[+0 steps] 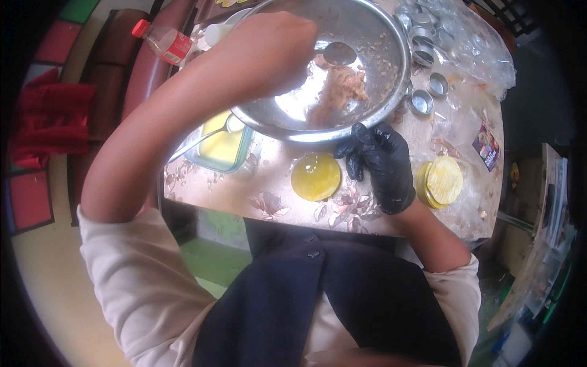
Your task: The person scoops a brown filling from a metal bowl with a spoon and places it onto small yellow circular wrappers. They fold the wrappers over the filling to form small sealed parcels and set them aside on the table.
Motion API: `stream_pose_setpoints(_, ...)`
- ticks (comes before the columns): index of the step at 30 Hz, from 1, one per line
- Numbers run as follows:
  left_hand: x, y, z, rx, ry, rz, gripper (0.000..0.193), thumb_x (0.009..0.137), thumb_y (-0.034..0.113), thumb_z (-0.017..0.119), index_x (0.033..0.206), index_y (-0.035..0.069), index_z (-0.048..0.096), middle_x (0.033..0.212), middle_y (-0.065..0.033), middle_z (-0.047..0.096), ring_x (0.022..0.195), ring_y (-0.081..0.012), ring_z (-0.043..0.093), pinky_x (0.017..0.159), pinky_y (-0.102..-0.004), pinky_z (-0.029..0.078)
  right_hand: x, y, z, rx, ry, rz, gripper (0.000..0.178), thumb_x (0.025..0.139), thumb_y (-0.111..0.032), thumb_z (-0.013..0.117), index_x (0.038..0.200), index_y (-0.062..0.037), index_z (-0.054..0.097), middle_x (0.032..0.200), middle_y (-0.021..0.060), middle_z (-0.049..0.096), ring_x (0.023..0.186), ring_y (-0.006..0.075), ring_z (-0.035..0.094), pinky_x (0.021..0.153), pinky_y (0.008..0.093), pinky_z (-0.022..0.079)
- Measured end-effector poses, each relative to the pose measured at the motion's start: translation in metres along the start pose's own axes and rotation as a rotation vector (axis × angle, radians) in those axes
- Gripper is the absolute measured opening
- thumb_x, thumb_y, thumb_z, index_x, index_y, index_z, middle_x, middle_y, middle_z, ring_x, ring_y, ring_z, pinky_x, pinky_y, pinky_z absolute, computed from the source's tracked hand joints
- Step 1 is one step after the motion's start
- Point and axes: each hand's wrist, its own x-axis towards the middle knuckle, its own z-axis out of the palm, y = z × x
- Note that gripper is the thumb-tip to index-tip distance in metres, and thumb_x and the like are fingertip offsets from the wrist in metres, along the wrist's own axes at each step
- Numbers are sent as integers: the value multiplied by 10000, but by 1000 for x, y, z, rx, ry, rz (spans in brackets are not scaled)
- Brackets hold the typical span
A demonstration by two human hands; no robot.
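Observation:
Over a wide steel mixing bowl (324, 131), my bare left hand (281, 52) is closed on what looks like a spoon (339, 54); its handle is hidden by the hand. A pinkish, ground-meat-like mixture (342, 92) lies in the bowl, with bits stuck to the wall. My right hand (379, 162), in a black glove, is at the near rim, fingers loosely bent and apart, holding nothing I can see. Just left of it lies a glossy yellow round wrapper (316, 176), flat on the table. To its right sits a stack of similar yellow rounds (444, 180).
A glass dish (235, 162) of yellow liquid, with a spoon (234, 124) in it, stands left of the bowl. Several small metal tins (422, 102) and clear plastic bags (471, 43) lie at right. A red-capped bottle (165, 43) is at far left, on the flowered tablecloth (229, 205).

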Motion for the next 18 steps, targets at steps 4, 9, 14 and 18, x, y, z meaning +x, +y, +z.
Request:
stream_pose_setpoints(4, -42, -5, -20, 146, 142, 121, 233, 906, 52, 622, 1139, 41, 621, 892, -188, 708, 811, -380, 695, 697, -483, 532, 2, 2, 0, 19, -1, -7, 188, 1028, -225, 676, 1049, -40, 700, 830, 44, 741, 601, 47, 567, 544, 215, 446)
stream_pose_setpoints(9, -51, -27, -19, 287, 97, 298, 254, 895, 45, 609, 1141, 102, 638, 830, -112, 715, 708, -310, 712, 573, -416, 527, 3, 3, -7, 57, -24, 10, 188, 1030, -217, 670, 1104, -45, 685, 854, 53, 738, 638, 63, 577, 575, 234, 462)
stream_pose_setpoints(14, -46, -45, 5, 330, 205, 486, 294, 891, 106, 636, 1179, 166, 627, 816, -58, 700, 682, -243, 719, 532, -389, 513, 5, 0, -14, 3, -52, -2, 176, 1028, -192, 666, 1111, -37, 680, 863, 59, 731, 646, 70, 574, 593, 237, 468)
stream_pose_setpoints(18, -44, -50, 16, 313, 163, 522, 326, 868, 157, 665, 1190, 176, 620, 789, -34, 673, 669, -223, 709, 526, -375, 504, 4, -1, -15, 40, -64, 25, 179, 1029, -167, 658, 1137, -25, 676, 874, 69, 733, 655, 71, 576, 599, 238, 472)
